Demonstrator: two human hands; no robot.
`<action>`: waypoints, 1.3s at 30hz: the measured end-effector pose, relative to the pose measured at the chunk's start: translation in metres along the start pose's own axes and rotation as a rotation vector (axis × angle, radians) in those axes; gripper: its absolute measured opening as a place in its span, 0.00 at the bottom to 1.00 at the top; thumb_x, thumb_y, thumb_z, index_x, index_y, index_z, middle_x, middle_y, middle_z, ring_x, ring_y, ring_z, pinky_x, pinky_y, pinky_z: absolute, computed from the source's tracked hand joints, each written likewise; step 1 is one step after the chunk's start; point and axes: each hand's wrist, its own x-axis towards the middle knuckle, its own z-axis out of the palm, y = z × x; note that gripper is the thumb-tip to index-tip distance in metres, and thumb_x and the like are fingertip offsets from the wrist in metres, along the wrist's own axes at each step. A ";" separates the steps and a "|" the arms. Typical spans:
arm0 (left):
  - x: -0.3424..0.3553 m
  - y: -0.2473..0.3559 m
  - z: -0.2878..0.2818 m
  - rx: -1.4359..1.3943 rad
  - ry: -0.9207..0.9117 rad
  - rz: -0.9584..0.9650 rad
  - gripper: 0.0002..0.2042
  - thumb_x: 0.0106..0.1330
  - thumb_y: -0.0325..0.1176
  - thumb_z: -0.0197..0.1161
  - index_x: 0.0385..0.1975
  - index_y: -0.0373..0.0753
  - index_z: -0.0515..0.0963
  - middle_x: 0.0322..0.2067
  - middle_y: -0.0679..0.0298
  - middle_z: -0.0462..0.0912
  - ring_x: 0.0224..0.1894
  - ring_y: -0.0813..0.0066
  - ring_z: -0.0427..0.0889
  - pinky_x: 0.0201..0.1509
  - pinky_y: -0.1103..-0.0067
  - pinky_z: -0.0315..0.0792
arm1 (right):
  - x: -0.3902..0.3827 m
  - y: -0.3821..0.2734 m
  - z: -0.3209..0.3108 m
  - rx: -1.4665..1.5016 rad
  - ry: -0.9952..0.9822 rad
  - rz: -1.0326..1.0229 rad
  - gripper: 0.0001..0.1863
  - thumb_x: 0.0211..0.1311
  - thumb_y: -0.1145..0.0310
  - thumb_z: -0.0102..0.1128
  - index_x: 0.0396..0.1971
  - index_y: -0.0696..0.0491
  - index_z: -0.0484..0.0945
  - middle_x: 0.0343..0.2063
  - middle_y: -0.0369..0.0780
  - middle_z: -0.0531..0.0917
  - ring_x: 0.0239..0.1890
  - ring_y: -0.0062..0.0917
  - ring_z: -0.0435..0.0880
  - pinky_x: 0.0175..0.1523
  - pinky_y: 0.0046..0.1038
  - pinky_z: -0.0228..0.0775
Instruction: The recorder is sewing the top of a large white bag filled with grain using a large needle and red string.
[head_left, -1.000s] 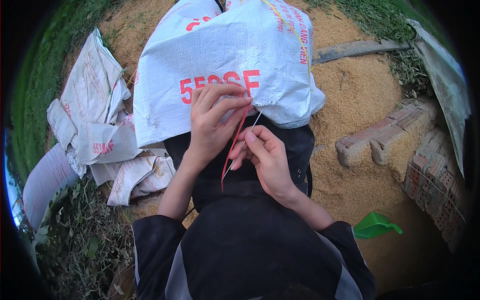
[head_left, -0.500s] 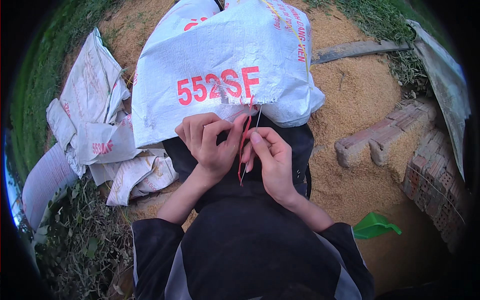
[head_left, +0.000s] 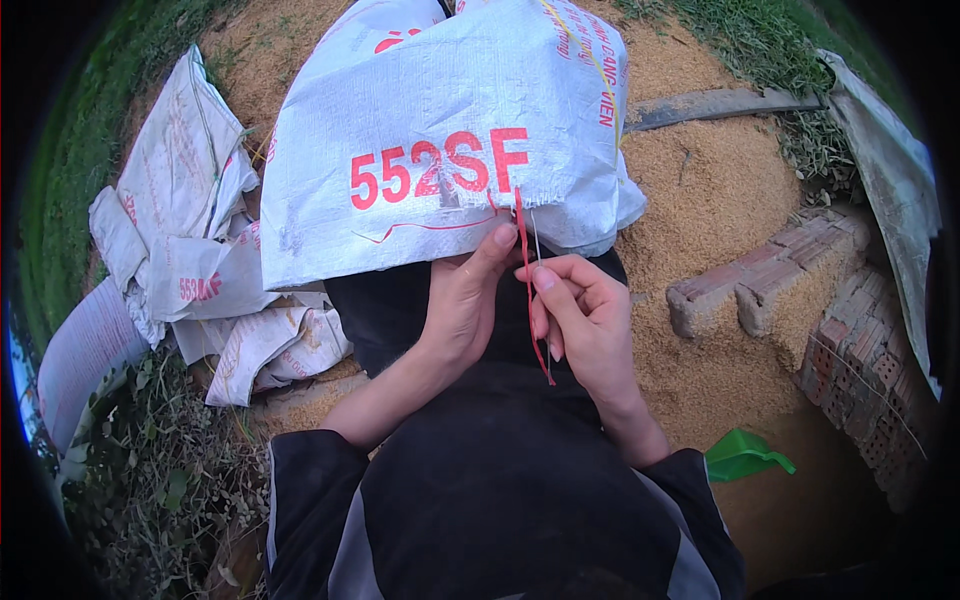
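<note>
A white woven sack point(head_left: 320, 140) with red print lies across my lap, its frayed edge toward me. Pinched in my right hand point(head_left: 588, 315) is a long thin needle point(head_left: 537, 238), held upright with its far tip at the sack's edge. Red plastic string point(head_left: 528, 285) hangs beside the needle, running from the sack edge down past my right fingers. My left hand point(head_left: 462, 305) grips that edge, thumb on top and the other fingers hidden beneath the sack. A loose red strand lies on the sack left of my thumb.
Piles of yellowish grain husks point(head_left: 725, 180) spread behind and to the right. Beside them are low brick pieces point(head_left: 770, 265) and a green plastic scoop point(head_left: 742, 455). Crumpled white sacks point(head_left: 180, 160) lie at left, near a full sack point(head_left: 90, 355).
My left hand has lowered its raised fingers and slipped them under the sack edge, thumb on top. My right hand, with the needle and red string, has shifted to the right.
</note>
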 end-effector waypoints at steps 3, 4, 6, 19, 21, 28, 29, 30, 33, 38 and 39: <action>0.002 0.007 0.004 0.023 0.025 0.033 0.20 0.69 0.32 0.65 0.58 0.38 0.70 0.52 0.65 0.77 0.56 0.74 0.74 0.64 0.69 0.64 | -0.005 -0.004 0.002 0.019 -0.010 0.013 0.11 0.76 0.68 0.52 0.44 0.60 0.79 0.17 0.32 0.78 0.13 0.07 0.67 0.19 0.12 0.55; 0.003 0.008 0.003 0.028 0.025 0.038 0.20 0.69 0.31 0.65 0.58 0.37 0.70 0.52 0.65 0.77 0.56 0.74 0.74 0.64 0.69 0.65 | -0.005 -0.004 0.002 0.019 -0.009 0.013 0.11 0.76 0.68 0.52 0.44 0.60 0.79 0.17 0.32 0.78 0.13 0.07 0.67 0.19 0.12 0.55; 0.002 0.010 0.007 0.038 0.038 0.055 0.19 0.69 0.30 0.65 0.57 0.37 0.70 0.51 0.64 0.77 0.56 0.75 0.75 0.64 0.69 0.66 | -0.005 -0.003 0.003 0.017 -0.030 0.008 0.11 0.76 0.68 0.52 0.43 0.60 0.79 0.17 0.33 0.78 0.13 0.07 0.67 0.18 0.12 0.55; 0.002 0.008 0.001 0.120 0.081 0.117 0.17 0.69 0.29 0.65 0.55 0.37 0.72 0.47 0.64 0.81 0.50 0.75 0.80 0.55 0.73 0.73 | -0.004 0.000 0.006 0.045 -0.028 0.023 0.11 0.77 0.68 0.50 0.42 0.61 0.78 0.17 0.34 0.78 0.12 0.08 0.67 0.18 0.13 0.56; 0.002 0.009 0.002 0.112 0.078 0.110 0.17 0.69 0.29 0.65 0.55 0.37 0.72 0.47 0.64 0.81 0.50 0.75 0.80 0.55 0.73 0.73 | -0.005 0.000 0.007 0.061 -0.019 0.023 0.11 0.77 0.68 0.50 0.42 0.60 0.78 0.17 0.34 0.78 0.12 0.08 0.67 0.18 0.13 0.56; 0.000 0.008 -0.001 0.105 0.086 0.073 0.17 0.69 0.30 0.65 0.56 0.37 0.72 0.48 0.64 0.81 0.51 0.75 0.80 0.54 0.73 0.74 | 0.002 0.004 0.008 0.063 -0.018 0.014 0.11 0.77 0.68 0.50 0.42 0.60 0.78 0.17 0.32 0.76 0.15 0.07 0.67 0.20 0.13 0.56; 0.000 0.007 -0.003 0.106 0.086 0.072 0.17 0.69 0.30 0.65 0.56 0.37 0.72 0.48 0.64 0.81 0.51 0.75 0.80 0.54 0.73 0.74 | 0.003 0.005 0.010 0.041 -0.007 -0.011 0.10 0.77 0.69 0.50 0.41 0.60 0.77 0.18 0.31 0.76 0.17 0.07 0.68 0.22 0.14 0.57; 0.000 0.007 -0.004 0.115 0.086 0.071 0.17 0.69 0.29 0.65 0.55 0.37 0.72 0.48 0.64 0.81 0.50 0.75 0.80 0.54 0.73 0.74 | 0.003 0.006 0.011 0.019 0.004 -0.035 0.10 0.77 0.69 0.50 0.41 0.60 0.77 0.18 0.31 0.76 0.19 0.07 0.68 0.24 0.14 0.58; -0.001 0.006 -0.006 0.112 0.086 0.069 0.16 0.68 0.27 0.66 0.54 0.35 0.73 0.48 0.64 0.81 0.51 0.76 0.79 0.56 0.75 0.71 | 0.004 0.009 0.015 0.028 0.027 -0.078 0.09 0.76 0.70 0.51 0.41 0.61 0.76 0.19 0.30 0.75 0.22 0.07 0.69 0.27 0.15 0.60; -0.003 0.005 -0.007 0.130 0.076 0.082 0.15 0.67 0.26 0.66 0.52 0.34 0.75 0.47 0.64 0.81 0.51 0.77 0.78 0.57 0.76 0.69 | 0.010 0.014 0.020 0.056 0.056 -0.126 0.09 0.76 0.70 0.52 0.40 0.61 0.76 0.19 0.30 0.75 0.22 0.07 0.70 0.28 0.15 0.60; -0.003 0.005 -0.007 0.129 0.073 0.093 0.15 0.67 0.26 0.67 0.52 0.34 0.75 0.46 0.64 0.81 0.50 0.77 0.78 0.57 0.77 0.70 | 0.011 0.016 0.021 0.033 0.072 -0.167 0.09 0.76 0.69 0.52 0.40 0.60 0.77 0.19 0.30 0.75 0.23 0.07 0.70 0.28 0.15 0.60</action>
